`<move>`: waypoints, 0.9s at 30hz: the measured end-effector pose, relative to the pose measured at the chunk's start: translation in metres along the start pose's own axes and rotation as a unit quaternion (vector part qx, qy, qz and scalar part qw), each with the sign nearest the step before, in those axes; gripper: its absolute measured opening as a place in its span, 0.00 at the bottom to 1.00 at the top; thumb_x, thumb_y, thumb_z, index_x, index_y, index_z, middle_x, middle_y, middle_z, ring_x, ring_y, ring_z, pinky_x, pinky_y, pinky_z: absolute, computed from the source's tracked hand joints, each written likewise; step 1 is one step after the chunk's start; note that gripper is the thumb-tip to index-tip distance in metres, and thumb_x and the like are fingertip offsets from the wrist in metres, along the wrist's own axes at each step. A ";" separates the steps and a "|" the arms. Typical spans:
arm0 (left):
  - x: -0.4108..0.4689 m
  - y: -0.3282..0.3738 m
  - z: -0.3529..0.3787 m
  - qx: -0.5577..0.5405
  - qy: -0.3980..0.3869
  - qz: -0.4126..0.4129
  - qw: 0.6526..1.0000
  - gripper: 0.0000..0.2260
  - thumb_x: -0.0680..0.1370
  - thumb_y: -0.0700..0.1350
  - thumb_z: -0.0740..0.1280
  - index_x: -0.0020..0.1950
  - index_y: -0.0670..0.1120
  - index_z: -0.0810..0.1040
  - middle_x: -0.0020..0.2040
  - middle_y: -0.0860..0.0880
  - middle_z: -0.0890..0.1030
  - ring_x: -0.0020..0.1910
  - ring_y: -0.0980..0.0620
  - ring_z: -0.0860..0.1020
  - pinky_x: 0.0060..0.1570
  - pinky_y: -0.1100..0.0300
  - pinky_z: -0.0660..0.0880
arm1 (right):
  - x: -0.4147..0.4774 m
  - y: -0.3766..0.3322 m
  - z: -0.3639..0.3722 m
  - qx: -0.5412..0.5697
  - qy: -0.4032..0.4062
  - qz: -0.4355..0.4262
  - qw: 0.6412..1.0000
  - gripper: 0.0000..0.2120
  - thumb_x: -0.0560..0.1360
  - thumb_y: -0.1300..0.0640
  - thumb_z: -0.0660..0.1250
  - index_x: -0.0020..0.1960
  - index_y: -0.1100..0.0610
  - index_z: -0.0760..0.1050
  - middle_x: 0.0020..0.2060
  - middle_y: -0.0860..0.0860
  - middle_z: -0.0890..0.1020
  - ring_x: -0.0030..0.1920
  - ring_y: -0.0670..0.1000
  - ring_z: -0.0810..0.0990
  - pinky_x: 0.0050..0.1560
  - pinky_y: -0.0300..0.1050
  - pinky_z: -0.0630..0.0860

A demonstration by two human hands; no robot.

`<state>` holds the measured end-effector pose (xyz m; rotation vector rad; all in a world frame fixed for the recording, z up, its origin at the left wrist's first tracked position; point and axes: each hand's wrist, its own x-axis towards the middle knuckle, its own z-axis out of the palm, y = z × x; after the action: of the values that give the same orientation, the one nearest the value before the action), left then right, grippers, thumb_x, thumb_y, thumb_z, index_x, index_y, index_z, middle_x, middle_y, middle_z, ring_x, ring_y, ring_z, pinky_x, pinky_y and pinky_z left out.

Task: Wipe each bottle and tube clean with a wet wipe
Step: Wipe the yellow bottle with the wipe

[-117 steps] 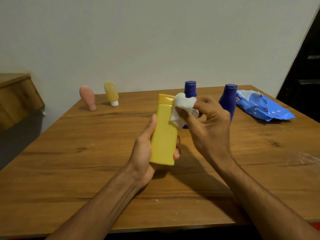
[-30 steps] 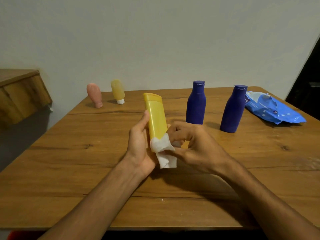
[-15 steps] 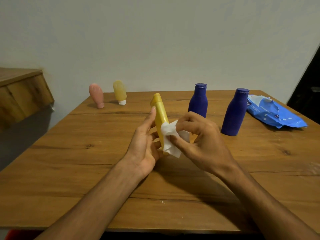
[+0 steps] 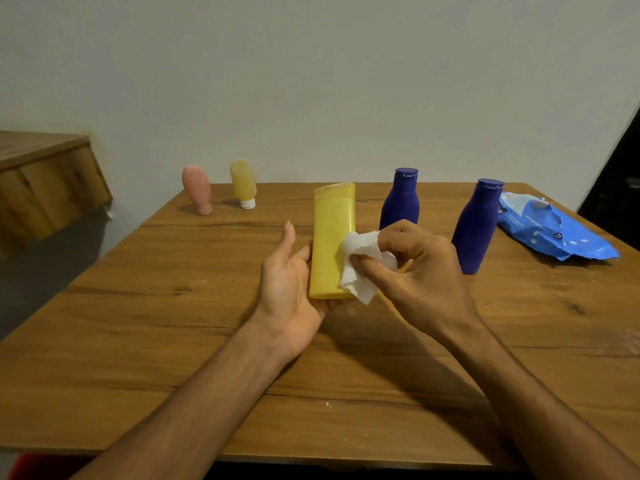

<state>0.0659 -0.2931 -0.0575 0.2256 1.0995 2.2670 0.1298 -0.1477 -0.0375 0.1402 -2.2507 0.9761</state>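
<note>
My left hand (image 4: 289, 285) holds a flat yellow bottle (image 4: 330, 237) upright above the wooden table (image 4: 173, 341), its broad face toward me. My right hand (image 4: 415, 271) pinches a crumpled white wet wipe (image 4: 360, 265) against the bottle's lower right edge. Two dark blue bottles stand behind: one (image 4: 400, 202) just past the yellow bottle, the other (image 4: 479, 223) further right. A pink tube (image 4: 197, 188) and a small yellow tube (image 4: 243, 183) stand on their caps at the table's back left.
A blue wet-wipe pack (image 4: 554, 230) lies at the back right, near the table edge. A wooden ledge (image 4: 45, 178) juts from the wall on the left. A dark doorway (image 4: 620, 188) is at the far right.
The yellow bottle has turned from edge-on to face-on in my left hand. The wipe has shifted from the bottle's base up along its right side.
</note>
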 end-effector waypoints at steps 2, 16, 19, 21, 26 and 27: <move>0.001 -0.001 0.000 -0.007 -0.002 0.009 1.000 0.33 0.80 0.67 0.51 0.73 0.44 0.69 0.65 0.39 0.78 0.65 0.39 0.76 0.68 0.44 0.69 | 0.000 0.001 0.001 -0.012 -0.001 -0.003 1.000 0.11 0.70 0.47 0.68 0.43 0.55 0.81 0.42 0.43 0.78 0.43 0.41 0.77 0.40 0.33 0.74; 0.002 0.000 0.000 -0.004 -0.026 0.000 1.000 0.35 0.78 0.69 0.49 0.73 0.46 0.69 0.66 0.40 0.78 0.66 0.39 0.76 0.67 0.41 0.70 | 0.001 0.005 0.002 -0.023 -0.006 0.005 1.000 0.10 0.71 0.50 0.68 0.47 0.56 0.81 0.45 0.45 0.79 0.44 0.42 0.77 0.40 0.32 0.73; 0.002 0.000 0.000 -0.004 -0.015 -0.015 1.000 0.34 0.80 0.68 0.48 0.74 0.45 0.68 0.66 0.39 0.78 0.66 0.39 0.76 0.67 0.42 0.69 | 0.001 0.003 0.001 -0.019 -0.021 0.000 1.000 0.10 0.71 0.50 0.68 0.46 0.56 0.82 0.44 0.44 0.79 0.45 0.41 0.77 0.41 0.32 0.73; 0.001 0.000 0.002 -0.003 -0.003 -0.019 1.000 0.32 0.81 0.65 0.48 0.74 0.44 0.68 0.65 0.38 0.78 0.65 0.39 0.76 0.67 0.43 0.70 | 0.001 0.002 0.002 -0.023 -0.048 -0.003 0.999 0.09 0.72 0.52 0.70 0.47 0.57 0.82 0.45 0.44 0.79 0.46 0.41 0.77 0.42 0.32 0.72; -0.002 0.002 0.006 -0.023 0.025 -0.022 0.999 0.25 0.83 0.59 0.50 0.72 0.45 0.69 0.63 0.39 0.80 0.63 0.40 0.77 0.66 0.44 0.71 | -0.001 0.001 0.004 -0.040 -0.062 -0.006 0.997 0.08 0.71 0.54 0.72 0.47 0.57 0.82 0.45 0.42 0.77 0.47 0.41 0.76 0.44 0.33 0.70; -0.002 0.002 0.005 -0.027 0.027 -0.023 0.999 0.25 0.83 0.59 0.50 0.73 0.45 0.69 0.63 0.39 0.80 0.64 0.40 0.77 0.67 0.44 0.70 | -0.001 0.002 0.003 -0.037 -0.057 -0.002 0.998 0.08 0.71 0.54 0.72 0.47 0.57 0.82 0.46 0.43 0.78 0.47 0.42 0.76 0.45 0.34 0.71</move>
<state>0.0683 -0.2916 -0.0520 0.1160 1.0588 2.2700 0.1280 -0.1487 -0.0406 0.1725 -2.3864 0.9023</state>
